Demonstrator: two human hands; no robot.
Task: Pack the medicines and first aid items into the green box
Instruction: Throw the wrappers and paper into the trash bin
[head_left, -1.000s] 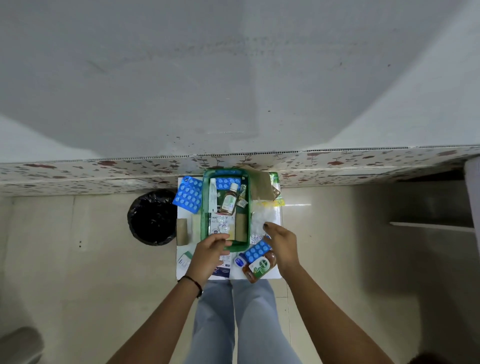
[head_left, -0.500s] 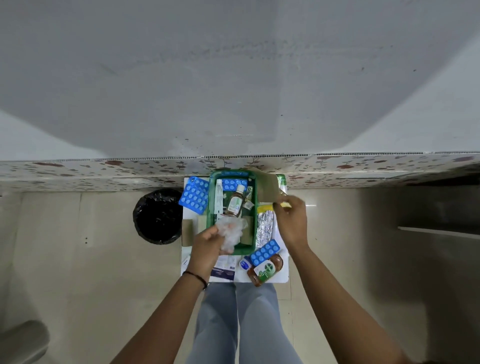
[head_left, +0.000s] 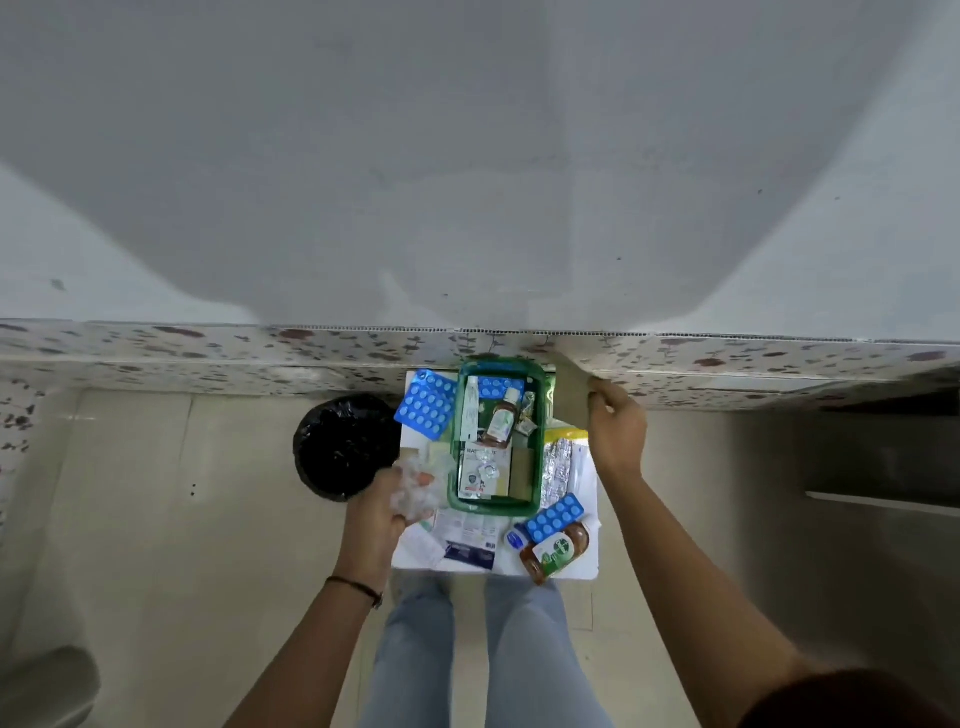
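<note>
The green box (head_left: 542, 470) stands on a small white table (head_left: 584, 567) and holds a brown bottle (head_left: 501, 423), a blue blister pack (head_left: 493, 387), a white tube (head_left: 470, 410) and flat packets. My left hand (head_left: 382, 519) is left of the box, shut on a crumpled clear plastic wrapper (head_left: 414, 493). To the right of the box, my right hand (head_left: 617, 434) has its fingers curled beside a brown cardboard piece (head_left: 567, 382); whether it grips the piece is unclear. Outside the box lie two blue blister packs (head_left: 427, 404) (head_left: 555, 517), a foil strip (head_left: 558, 467) and an antiseptic bottle (head_left: 556, 552).
A black-lined bin (head_left: 343, 447) stands on the floor just left of the table. A speckled ledge (head_left: 208, 353) runs along the wall behind the box. A small blue-capped jar (head_left: 516, 538), a dark blue packet (head_left: 470, 553) and papers lie at the table's near edge.
My left hand lifted the plastic wrapper off the box and carried it left, toward the bin. My right hand moved from the near right corner up to the far right.
</note>
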